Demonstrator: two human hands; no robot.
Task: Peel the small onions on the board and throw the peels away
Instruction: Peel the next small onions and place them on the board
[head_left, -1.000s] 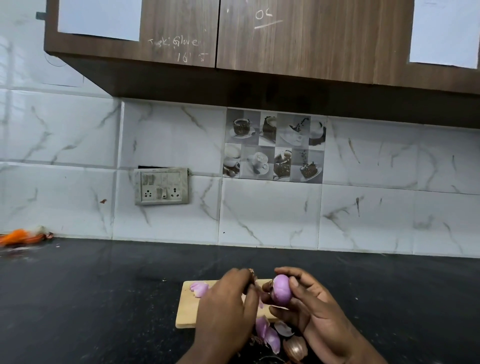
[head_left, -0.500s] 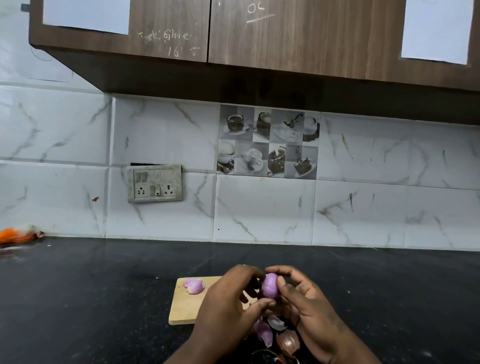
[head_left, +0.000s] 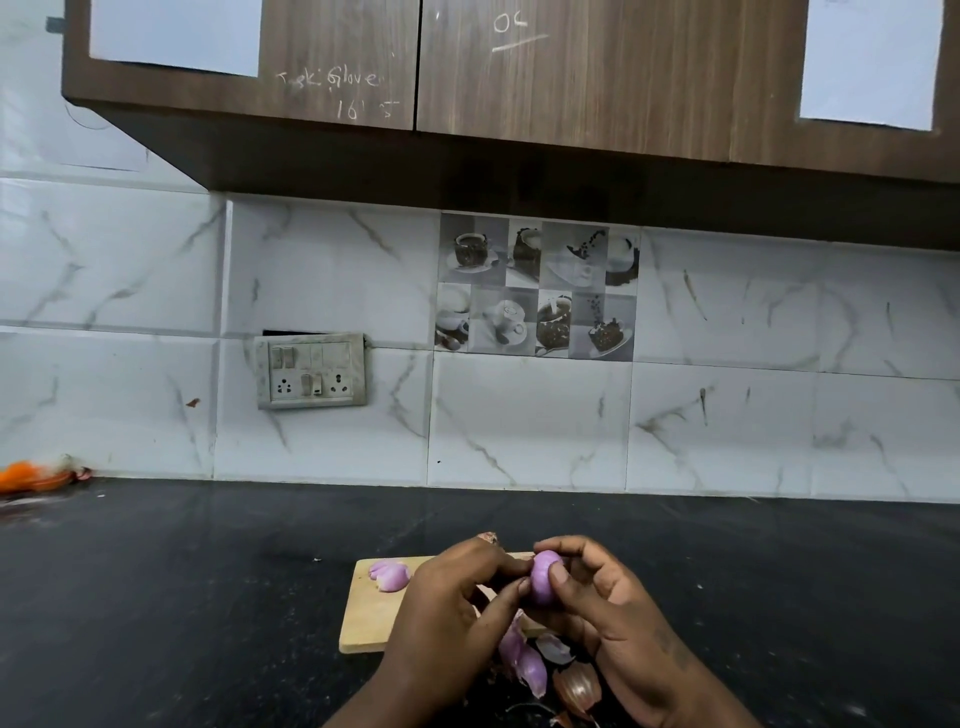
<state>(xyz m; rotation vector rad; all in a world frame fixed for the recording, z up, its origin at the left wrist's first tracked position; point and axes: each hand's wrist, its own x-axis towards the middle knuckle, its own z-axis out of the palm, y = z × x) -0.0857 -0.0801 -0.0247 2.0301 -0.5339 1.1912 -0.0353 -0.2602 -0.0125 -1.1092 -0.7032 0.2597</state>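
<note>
both hands up over the near end of the wooden board (head_left: 369, 618), which sits flat on the black counter (head_left: 182, 597). right hand (head_left: 608, 613) curled around a small purple onion (head_left: 545, 578), thumb across its front, fingers behind; the onion is held above the board, skin looks mostly off. left hand (head_left: 447, 613) meets it from the left, thumb tip and fingertips pinched against the onion's left side. a brown scrap (head_left: 488, 538) pokes up above the left hand's knuckles, probably a bit of dry peel caught in the fingers, can't be sure from this angle. second peeled onion (head_left: 389, 576) lies on the board's far left corner, apart from the hands. loose peels (head_left: 540, 670) piled on the counter just below the hands, purple pieces plus a brown papery one (head_left: 577, 688), at the board's near right edge. orange blurred thing (head_left: 31, 475) at the far left of the counter against the tiled wall, too blurred to tell what it is.
</note>
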